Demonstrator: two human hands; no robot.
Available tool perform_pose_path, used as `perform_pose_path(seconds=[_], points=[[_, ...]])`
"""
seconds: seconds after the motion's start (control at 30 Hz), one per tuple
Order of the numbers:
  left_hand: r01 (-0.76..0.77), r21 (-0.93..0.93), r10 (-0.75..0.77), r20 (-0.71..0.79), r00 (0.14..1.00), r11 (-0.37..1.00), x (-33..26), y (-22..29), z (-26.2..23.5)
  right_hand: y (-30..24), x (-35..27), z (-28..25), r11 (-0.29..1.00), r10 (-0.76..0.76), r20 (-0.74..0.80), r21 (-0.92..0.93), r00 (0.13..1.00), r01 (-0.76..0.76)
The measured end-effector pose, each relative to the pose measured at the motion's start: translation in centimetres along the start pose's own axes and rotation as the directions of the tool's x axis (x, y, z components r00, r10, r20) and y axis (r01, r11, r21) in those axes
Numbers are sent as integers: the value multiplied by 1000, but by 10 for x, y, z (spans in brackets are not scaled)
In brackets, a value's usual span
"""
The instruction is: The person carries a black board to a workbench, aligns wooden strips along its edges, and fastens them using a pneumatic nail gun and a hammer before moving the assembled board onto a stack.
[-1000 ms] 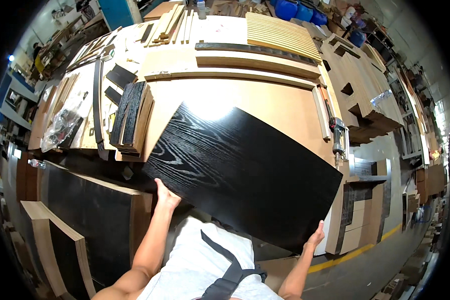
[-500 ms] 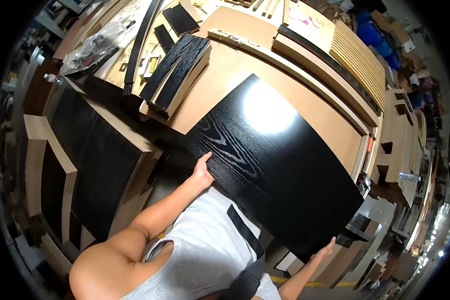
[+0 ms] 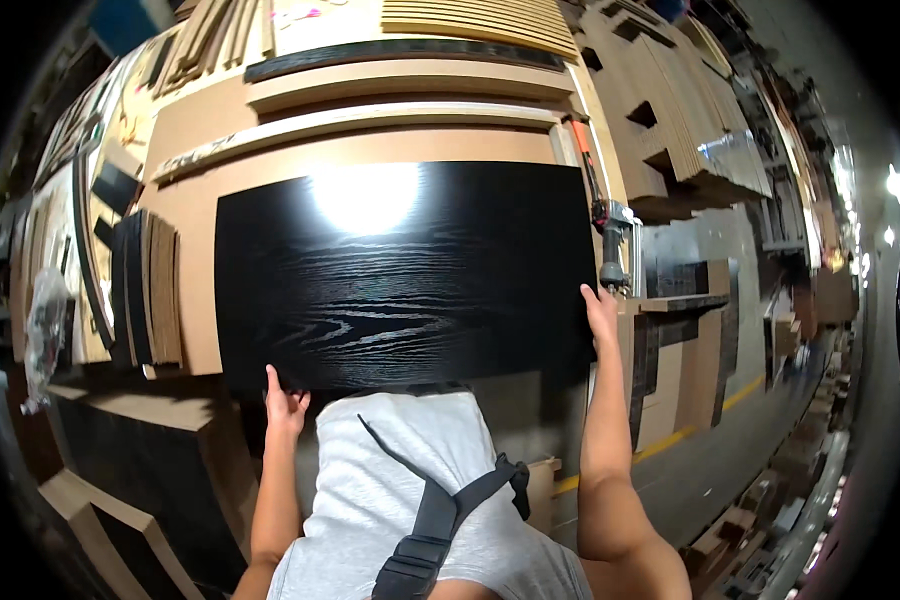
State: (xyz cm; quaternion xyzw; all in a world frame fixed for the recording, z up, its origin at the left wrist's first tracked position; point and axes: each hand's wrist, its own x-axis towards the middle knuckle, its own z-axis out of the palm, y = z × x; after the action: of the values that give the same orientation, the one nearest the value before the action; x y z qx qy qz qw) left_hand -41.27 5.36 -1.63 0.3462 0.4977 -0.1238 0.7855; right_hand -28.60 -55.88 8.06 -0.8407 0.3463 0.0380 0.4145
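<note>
A wide black wood-grain panel (image 3: 490, 260) lies level over the workbench in front of me, with a bright light glaring on its far half. My left hand (image 3: 285, 405) grips the near edge close to the left corner, thumb on top and the other fingers partly hidden beneath. At the panel's right edge my right hand (image 3: 600, 315) holds on, thumb up over the surface and its remaining fingers mostly out of sight below. Just beyond the right hand is a dark power tool (image 3: 612, 250) at the bench's side.
Beyond the panel, a long pale wooden strip (image 3: 360, 122) crosses the brown bench top (image 3: 195, 290). A stack of black-faced boards (image 3: 160, 290) stands on the left. Large dark panels (image 3: 140, 460) sit low at left. At right are stacked brown boards (image 3: 660, 100) and a yellow floor line (image 3: 665, 443).
The panel has swung from slanting down to the right to nearly square before me. Both hands moved with it and keep their grip. My view has turned right.
</note>
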Motion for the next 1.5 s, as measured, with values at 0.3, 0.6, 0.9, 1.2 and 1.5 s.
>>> perform_pose_path(seconds=[0.3,0.6,0.9,1.2,1.5], points=[[-215,114,240,-597,766,970,43,31,-69,36,7,-24,983,-182,-187,-10,965,183],[-385,316,471,-273,839,867,56,72,-110,98,-48,27,835,353,68,427,933,-347],[-431,340,513,-206,833,836,39,81,-95,97,-55,33,882,307,-26,382,951,-274],[-673,395,765,-141,628,625,-50,150,-27,25,-79,-29,915,29,-337,388,941,110],[-832,241,864,-75,497,499,-139,276,-27,-90,-117,-95,826,-86,-579,413,811,383]])
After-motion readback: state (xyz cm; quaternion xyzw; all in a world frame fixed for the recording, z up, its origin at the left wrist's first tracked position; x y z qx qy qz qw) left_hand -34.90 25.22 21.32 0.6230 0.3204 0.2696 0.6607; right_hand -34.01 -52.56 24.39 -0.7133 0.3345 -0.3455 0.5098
